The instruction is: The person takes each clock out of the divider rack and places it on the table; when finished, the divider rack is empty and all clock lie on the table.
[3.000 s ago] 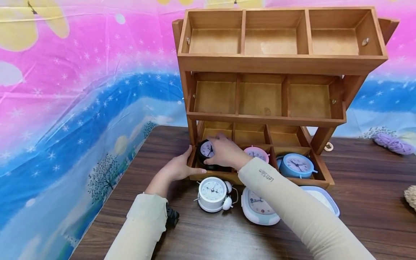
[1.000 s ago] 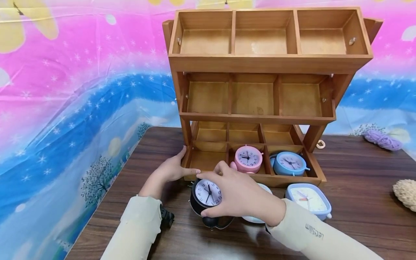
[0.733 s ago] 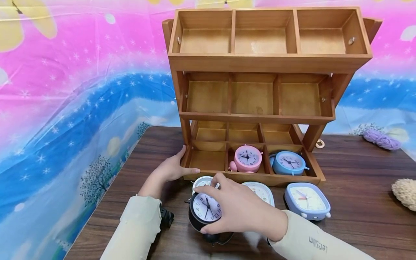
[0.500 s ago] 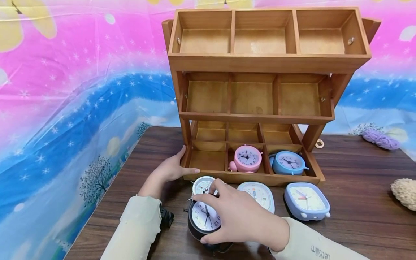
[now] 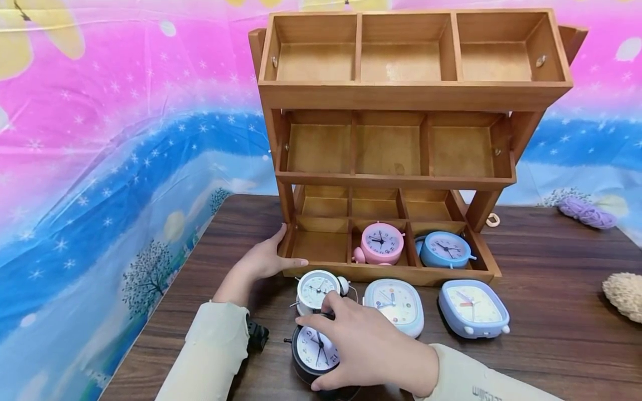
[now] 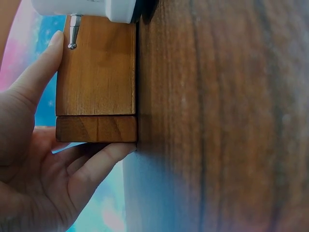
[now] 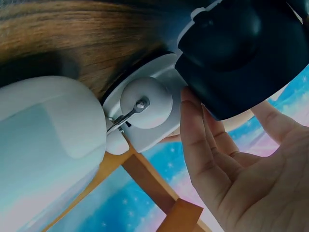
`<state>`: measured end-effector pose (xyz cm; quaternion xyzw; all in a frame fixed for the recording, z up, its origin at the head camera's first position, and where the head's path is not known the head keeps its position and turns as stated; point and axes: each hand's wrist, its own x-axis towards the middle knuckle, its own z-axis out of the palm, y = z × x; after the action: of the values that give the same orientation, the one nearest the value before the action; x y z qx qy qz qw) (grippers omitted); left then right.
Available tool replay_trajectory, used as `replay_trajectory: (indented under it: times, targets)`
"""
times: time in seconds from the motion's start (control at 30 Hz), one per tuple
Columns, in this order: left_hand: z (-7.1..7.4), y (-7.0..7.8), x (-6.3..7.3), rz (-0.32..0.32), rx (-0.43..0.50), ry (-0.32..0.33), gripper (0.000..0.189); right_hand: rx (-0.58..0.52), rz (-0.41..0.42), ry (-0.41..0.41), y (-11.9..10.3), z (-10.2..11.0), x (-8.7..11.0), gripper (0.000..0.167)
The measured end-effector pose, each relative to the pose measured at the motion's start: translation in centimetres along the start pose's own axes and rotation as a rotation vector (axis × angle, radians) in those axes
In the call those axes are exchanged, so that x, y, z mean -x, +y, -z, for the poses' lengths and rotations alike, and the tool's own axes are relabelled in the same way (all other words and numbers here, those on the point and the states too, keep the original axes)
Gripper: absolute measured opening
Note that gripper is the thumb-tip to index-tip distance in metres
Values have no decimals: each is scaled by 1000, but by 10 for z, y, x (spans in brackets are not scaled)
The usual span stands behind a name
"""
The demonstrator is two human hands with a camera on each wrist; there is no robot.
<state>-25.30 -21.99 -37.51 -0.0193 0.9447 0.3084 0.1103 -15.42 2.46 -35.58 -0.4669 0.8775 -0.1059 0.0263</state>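
Observation:
My right hand [image 5: 373, 348] grips a black twin-bell alarm clock [image 5: 316, 351] by its sides, thumb at the near side and fingers at the far side. The clock is face up, low at the table front, just before a white twin-bell alarm clock [image 5: 315, 289]. In the right wrist view, the fingers lie against the black clock's dark casing [image 7: 251, 58], close to the white clock's bell [image 7: 147, 101]. My left hand [image 5: 258, 264] holds the front left corner of the wooden rack [image 5: 416, 97]. In the left wrist view, its thumb and fingers wrap round the end panel [image 6: 96, 128].
A pink alarm clock [image 5: 382, 244] and a blue one [image 5: 445, 249] sit in the bottom tray's middle and right compartments. Before the rack lie a white and pale-blue clock [image 5: 395, 305] and a lavender clock [image 5: 473, 309]. Purple yarn [image 5: 587, 213] and a beige bundle [image 5: 623, 296] are at right.
My right hand has lifted the black clock out of the bottom tray's left compartment and carried it over the white clock toward the front of the table. My left hand stays at the rack's corner.

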Motion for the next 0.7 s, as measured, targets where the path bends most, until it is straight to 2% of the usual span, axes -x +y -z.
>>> replay_trajectory:
  times: [0.7]
  targets:
    - [-2,-2,-1,6,9,7,107,-1,29,-21,2,-15,-3,80]
